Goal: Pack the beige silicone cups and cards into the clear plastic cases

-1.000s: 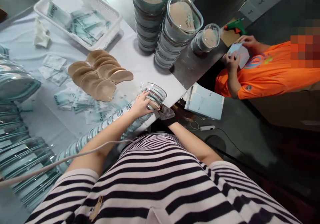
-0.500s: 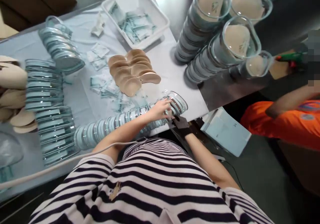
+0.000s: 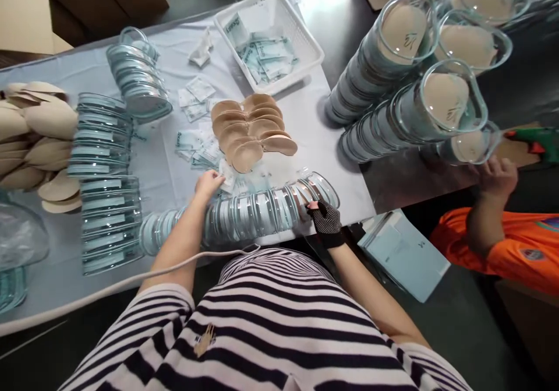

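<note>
Left hand (image 3: 208, 182) spread flat on the far side of the case row (image 3: 244, 211) along the table (image 3: 340, 164) edge, gloved right hand (image 3: 325, 221) pinching its end case, squaring up.

Bright daylight from the top, wide-angle bending at edges, mild blur.

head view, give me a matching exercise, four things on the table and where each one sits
Things:
1. white basket
2. beige pads pile
3. row of clear cases lying on its side
4. left hand

Places:
A. along the near table edge, under both hands
B. far side of the table, holding sachets
C. on the far side of the lying row, by loose sachets
D. middle of the table, between basket and lying row

Pairs: 1-B, 2-D, 3-A, 4-C
</note>
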Motion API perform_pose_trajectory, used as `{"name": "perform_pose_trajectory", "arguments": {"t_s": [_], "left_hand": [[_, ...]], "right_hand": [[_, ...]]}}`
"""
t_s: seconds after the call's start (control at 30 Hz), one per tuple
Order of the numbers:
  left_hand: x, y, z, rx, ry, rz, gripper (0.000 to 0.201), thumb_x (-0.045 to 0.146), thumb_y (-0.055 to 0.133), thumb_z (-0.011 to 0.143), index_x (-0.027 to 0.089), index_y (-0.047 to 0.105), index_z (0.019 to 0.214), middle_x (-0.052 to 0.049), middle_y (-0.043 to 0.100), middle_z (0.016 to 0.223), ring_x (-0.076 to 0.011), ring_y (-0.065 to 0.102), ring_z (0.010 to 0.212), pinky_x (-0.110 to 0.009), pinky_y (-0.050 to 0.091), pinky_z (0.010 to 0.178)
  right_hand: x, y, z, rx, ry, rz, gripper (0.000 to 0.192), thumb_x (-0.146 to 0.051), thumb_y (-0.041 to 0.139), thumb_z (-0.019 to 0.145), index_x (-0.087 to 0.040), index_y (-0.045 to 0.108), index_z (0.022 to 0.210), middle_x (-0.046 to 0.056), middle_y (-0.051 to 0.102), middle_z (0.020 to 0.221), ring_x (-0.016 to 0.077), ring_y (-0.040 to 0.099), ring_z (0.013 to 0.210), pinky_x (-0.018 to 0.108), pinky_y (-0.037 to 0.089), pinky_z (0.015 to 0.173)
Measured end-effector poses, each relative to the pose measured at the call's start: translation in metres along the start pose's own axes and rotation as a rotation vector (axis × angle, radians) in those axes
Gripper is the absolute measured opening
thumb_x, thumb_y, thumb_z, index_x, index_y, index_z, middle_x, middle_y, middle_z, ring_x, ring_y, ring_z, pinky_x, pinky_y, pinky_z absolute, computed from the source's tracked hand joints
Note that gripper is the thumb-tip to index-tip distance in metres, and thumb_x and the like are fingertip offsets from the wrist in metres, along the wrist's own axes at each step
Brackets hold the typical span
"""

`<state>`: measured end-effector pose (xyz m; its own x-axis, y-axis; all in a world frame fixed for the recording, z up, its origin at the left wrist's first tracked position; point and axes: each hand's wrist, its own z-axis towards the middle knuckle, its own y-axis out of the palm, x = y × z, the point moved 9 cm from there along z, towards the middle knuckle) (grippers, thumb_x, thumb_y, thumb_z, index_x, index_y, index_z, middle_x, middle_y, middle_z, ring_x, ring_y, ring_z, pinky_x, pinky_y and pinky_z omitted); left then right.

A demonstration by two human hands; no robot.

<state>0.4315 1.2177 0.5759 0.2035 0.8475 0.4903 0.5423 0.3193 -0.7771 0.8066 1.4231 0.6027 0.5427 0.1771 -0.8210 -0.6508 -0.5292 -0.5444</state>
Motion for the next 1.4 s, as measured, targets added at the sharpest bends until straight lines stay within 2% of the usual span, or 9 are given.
{"name": "perform_pose_trajectory", "arguments": {"t_s": [0.13, 0.27, 0.5, 0.63, 0.77, 1.0, 1.13, 1.23, 1.4], "left_hand": [[0.018, 0.0, -0.059, -0.26, 0.119, -0.606, 0.042, 0.052, 0.076, 0.062, 0.019, 0.063, 0.083, -0.004, 0.068, 0.076, -0.0237, 0.066, 0.076, -0.035, 0.055, 0.07], [0.065, 0.023, -0.12, -0.422, 0.337, -0.689, 0.045, 0.054, 0.079, 0.064, 0.02, 0.068, 0.092, -0.006, 0.072, 0.088, -0.026, 0.068, 0.087, -0.041, 0.057, 0.081], [0.107, 0.023, -0.156, 0.101, 0.643, -0.55, 0.031, 0.051, 0.062, 0.086, 0.021, 0.07, 0.088, -0.01, 0.066, 0.116, -0.0272, 0.06, 0.117, -0.043, 0.05, 0.098], [0.113, 0.044, -0.14, 0.24, 0.505, -0.644, 0.032, 0.05, 0.066, 0.084, 0.021, 0.057, 0.075, 0.0, 0.058, 0.07, -0.0168, 0.059, 0.068, -0.031, 0.051, 0.067], [0.164, 0.053, -0.087, 0.311, 0.593, -0.578, 0.027, 0.048, 0.053, 0.093, 0.021, 0.055, 0.088, -0.004, 0.062, 0.085, -0.0188, 0.061, 0.083, -0.033, 0.051, 0.08], [0.233, 0.08, 0.026, 0.075, 0.599, 0.427, 0.023, 0.03, 0.055, 0.089, 0.016, 0.069, 0.101, -0.019, 0.067, 0.11, -0.038, 0.054, 0.116, -0.053, 0.037, 0.099], [0.243, 0.076, -0.009, -0.127, 0.802, 0.289, 0.031, 0.036, 0.045, 0.095, 0.019, 0.07, 0.1, -0.012, 0.07, 0.102, -0.0288, 0.062, 0.101, -0.039, 0.045, 0.089], [0.239, 0.063, -0.052, -0.275, 0.878, -0.034, 0.046, 0.047, 0.035, 0.099, 0.018, 0.07, 0.097, -0.006, 0.07, 0.086, -0.0222, 0.064, 0.085, -0.031, 0.048, 0.077], [0.223, 0.025, -0.095, -0.178, 0.76, -0.316, 0.055, 0.063, 0.045, 0.091, 0.014, 0.07, 0.087, -0.005, 0.07, 0.076, -0.0208, 0.063, 0.073, -0.03, 0.049, 0.069]], "right_hand": [[-0.044, 0.054, 0.001, -0.273, 0.196, 0.595, 0.046, -0.048, 0.061, 0.081, -0.02, 0.062, 0.117, 0.01, 0.072, 0.107, 0.0199, 0.07, 0.084, 0.034, 0.059, 0.07], [-0.101, 0.094, 0.012, -0.404, 0.159, 0.815, 0.06, -0.037, 0.067, 0.079, -0.023, 0.051, 0.136, 0.003, 0.071, 0.101, 0.0143, 0.067, 0.083, 0.028, 0.057, 0.074], [-0.102, 0.126, -0.003, -0.686, 0.237, 0.848, 0.041, -0.051, 0.067, 0.078, -0.017, 0.064, 0.102, -0.002, 0.061, 0.069, 0.0126, 0.056, 0.059, 0.025, 0.05, 0.056], [-0.086, 0.094, 0.006, -0.488, 0.161, 0.783, 0.039, -0.057, 0.057, 0.084, -0.021, 0.06, 0.098, 0.002, 0.065, 0.084, 0.0152, 0.062, 0.075, 0.029, 0.054, 0.071], [-0.073, 0.036, 0.038, -0.106, 0.008, 0.417, 0.028, -0.046, 0.049, 0.088, -0.021, 0.06, 0.084, 0.005, 0.067, 0.083, 0.0177, 0.061, 0.08, 0.031, 0.053, 0.08], [-0.079, -0.019, 0.069, 0.017, -0.3, 0.023, 0.021, -0.036, 0.057, 0.088, -0.019, 0.069, 0.088, 0.011, 0.065, 0.127, 0.0242, 0.057, 0.121, 0.04, 0.043, 0.107], [-0.099, -0.033, 0.099, 0.065, -0.433, -0.139, 0.014, -0.031, 0.066, 0.083, -0.017, 0.069, 0.082, 0.013, 0.05, 0.148, 0.0289, 0.039, 0.141, 0.045, 0.033, 0.117], [-0.127, -0.032, 0.117, 0.03, -0.454, -0.216, 0.016, -0.027, 0.063, 0.086, -0.015, 0.069, 0.095, 0.015, 0.061, 0.135, 0.0258, 0.055, 0.125, 0.038, 0.045, 0.106], [-0.182, -0.025, 0.104, -0.116, -0.532, -0.295, 0.034, -0.028, 0.066, 0.087, -0.012, 0.064, 0.116, 0.013, 0.07, 0.117, 0.0214, 0.067, 0.101, 0.03, 0.05, 0.089]]}}
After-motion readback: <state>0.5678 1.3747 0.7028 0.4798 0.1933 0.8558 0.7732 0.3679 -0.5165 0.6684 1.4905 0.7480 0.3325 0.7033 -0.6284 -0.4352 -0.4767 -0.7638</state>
